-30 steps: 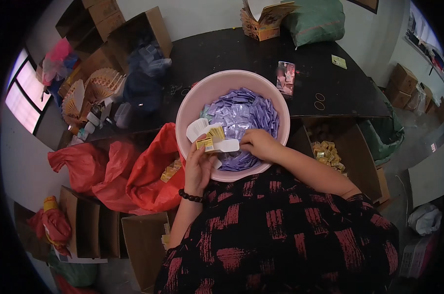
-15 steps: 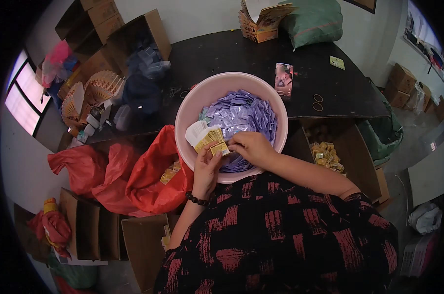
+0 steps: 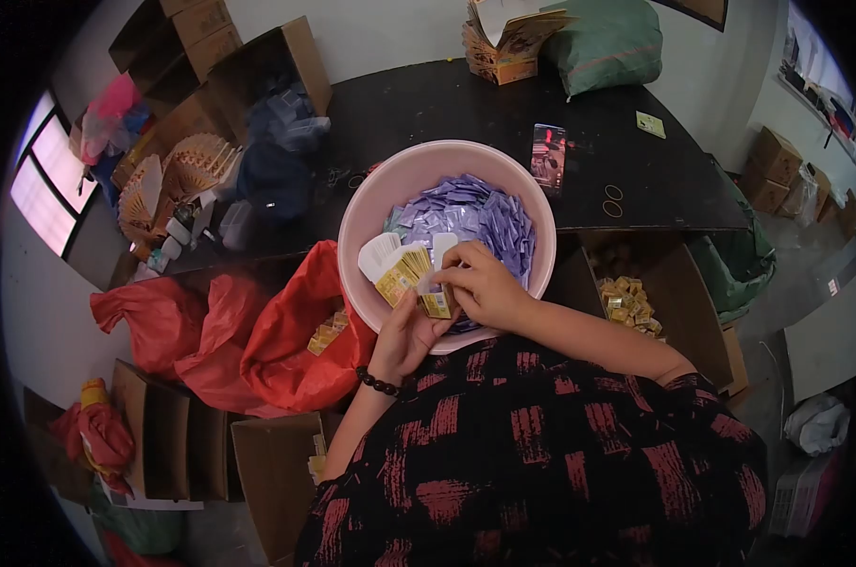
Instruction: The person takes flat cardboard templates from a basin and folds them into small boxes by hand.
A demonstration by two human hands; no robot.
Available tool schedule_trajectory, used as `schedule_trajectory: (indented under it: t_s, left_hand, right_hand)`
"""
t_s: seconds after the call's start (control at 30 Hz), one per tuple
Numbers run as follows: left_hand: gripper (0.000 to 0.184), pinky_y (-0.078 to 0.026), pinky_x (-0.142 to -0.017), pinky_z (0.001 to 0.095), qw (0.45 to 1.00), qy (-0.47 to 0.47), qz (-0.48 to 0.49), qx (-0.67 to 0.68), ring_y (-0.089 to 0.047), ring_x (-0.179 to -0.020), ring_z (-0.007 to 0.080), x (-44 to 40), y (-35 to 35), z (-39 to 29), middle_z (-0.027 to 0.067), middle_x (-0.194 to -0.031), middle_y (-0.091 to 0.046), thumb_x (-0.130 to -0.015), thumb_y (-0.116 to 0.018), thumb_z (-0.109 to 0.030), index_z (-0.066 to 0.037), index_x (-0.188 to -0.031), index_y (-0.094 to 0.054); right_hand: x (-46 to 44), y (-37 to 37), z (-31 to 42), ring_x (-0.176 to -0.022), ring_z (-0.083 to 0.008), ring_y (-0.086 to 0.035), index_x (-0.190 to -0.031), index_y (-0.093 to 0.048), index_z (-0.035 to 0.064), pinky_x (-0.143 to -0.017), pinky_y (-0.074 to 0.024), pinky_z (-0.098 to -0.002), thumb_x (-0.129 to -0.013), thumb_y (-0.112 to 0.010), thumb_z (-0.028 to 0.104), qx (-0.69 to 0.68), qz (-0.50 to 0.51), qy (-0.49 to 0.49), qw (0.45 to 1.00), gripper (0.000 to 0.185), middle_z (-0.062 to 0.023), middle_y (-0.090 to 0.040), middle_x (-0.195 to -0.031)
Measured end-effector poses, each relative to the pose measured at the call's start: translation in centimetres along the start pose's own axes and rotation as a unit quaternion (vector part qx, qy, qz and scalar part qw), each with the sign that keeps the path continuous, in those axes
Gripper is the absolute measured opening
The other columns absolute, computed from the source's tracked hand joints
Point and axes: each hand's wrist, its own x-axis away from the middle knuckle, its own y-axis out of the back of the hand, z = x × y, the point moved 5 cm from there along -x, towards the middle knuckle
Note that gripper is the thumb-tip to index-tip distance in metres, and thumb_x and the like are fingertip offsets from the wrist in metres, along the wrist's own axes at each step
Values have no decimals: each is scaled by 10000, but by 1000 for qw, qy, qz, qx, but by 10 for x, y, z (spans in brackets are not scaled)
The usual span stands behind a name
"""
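Note:
A pink plastic basin [image 3: 360, 200] holds a heap of small purple packets [image 3: 505, 225]. Over its near left rim, my left hand [image 3: 404, 338] grips a small yellow box [image 3: 436, 304], whose white flap stands up. My right hand [image 3: 489, 286] is closed in a pinch over the box's upper end, with what looks like a small pale packet [image 3: 428, 282] at its fingertips, partly hidden. A fanned stack of flat yellow cartons with white flaps [image 3: 395, 272] lies against the basin's left inside, beside my left hand.
On the black table [image 3: 419, 104] lie a phone [image 3: 548, 159] and two rubber bands [image 3: 613, 200]. Left of the basin is an open red bag [image 3: 296, 350] with small yellow boxes. To the right, a cardboard box [image 3: 685, 293] holds more yellow boxes. A green sack [image 3: 606, 47] stands at the back.
The small yellow box now shows a raised white flap. My right hand has turned and closed over its upper end, while my left hand has shifted slightly lower.

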Motion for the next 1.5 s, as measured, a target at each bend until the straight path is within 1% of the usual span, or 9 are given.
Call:
schedule_trajectory:
  t_s: [0.3, 0.5, 0.67, 0.77, 0.9, 0.97, 1.07, 1.37, 1.5]
  left_hand:
    - [459, -433, -980, 444, 995, 52, 76, -27, -490, -1177, 268, 4, 0, 1, 116, -1301, -446, -969, -429, -216, -67, -1379, -285]
    - [450, -432, -974, 486, 998, 29, 11, 48, -500, -1164, 289, 3, 8, 2, 130, -1290, -452, -956, -435, -184, -65, -1367, -296]
    - [392, -469, -947, 466, 999, 16, 2, -42, -531, -1125, 267, 0, 6, 1, 124, -1276, -457, -962, -414, -160, -64, -1332, -328]
    - [382, -474, -950, 455, 996, 19, -28, -81, -533, -1124, 251, -2, 7, 3, 119, -1281, -450, -963, -415, -159, -62, -1324, -337]
    - [407, -467, -964, 445, 998, 14, -18, -59, -511, -1159, 234, -1, 1, 4, 115, -1301, -432, -968, -423, -184, -73, -1348, -329]
    - [408, -467, -965, 435, 999, 8, 8, -42, -505, -1168, 227, 1, -12, 1, 108, -1305, -431, -975, -419, -194, -79, -1356, -328]
    - [415, -467, -965, 415, 998, -6, 11, -60, -499, -1174, 213, 1, -8, 3, 93, -1310, -431, -981, -422, -215, -86, -1365, -331]
    - [456, -487, -929, 394, 991, -21, -33, -129, -517, -1137, 185, -2, 11, 7, 44, -1285, -460, -957, -492, -210, -116, -1375, -336]
    - [457, -491, -921, 402, 990, -32, -32, -136, -523, -1129, 192, -1, 12, 7, 49, -1274, -467, -952, -505, -210, -117, -1368, -341]
  right_hand:
    - [-2, -4, 20, -932, -267, -546, -877, -591, 66, -820, -418, -385, -757, -604, 67, -75, 124, 74, 987, 120, -79, -580, -930]
    - [6, -12, 10, -992, -274, -542, -844, -594, 32, -890, -409, -374, -758, -693, 147, -67, 128, 81, 986, 174, -96, -573, -1023]
    - [8, -7, 3, -1125, -249, -535, -823, -625, 23, -943, -415, -345, -776, -698, 114, -141, 3, -36, 989, 126, -96, -587, -1076]
    - [13, -24, -12, -1080, -258, -580, -834, -623, 10, -907, -448, -339, -787, -687, 107, -251, 111, -111, 955, 125, -114, -614, -1081]
    - [13, -24, -12, -992, -251, -624, -901, -606, -1, -877, -467, -340, -812, -667, 104, -206, 97, -110, 967, 151, -130, -632, -1083]
    - [16, -23, -19, -982, -228, -627, -966, -569, -11, -885, -460, -329, -837, -647, 108, -209, 59, -222, 951, 192, -145, -626, -1102]
    - [13, -22, -16, -824, -178, -632, -970, -572, -4, -761, -489, -288, -856, -635, 129, -254, -32, -146, 956, 186, -117, -652, -948]
    - [14, -27, -26, -890, -105, -591, -938, -641, 0, -790, -476, -256, -860, -637, 91, -413, 31, -287, 864, 120, -61, -657, -950]
    - [11, -23, -26, -885, -139, -610, -958, -650, 1, -796, -474, -271, -855, -632, 92, -374, 29, -225, 899, 139, -79, -663, -948]
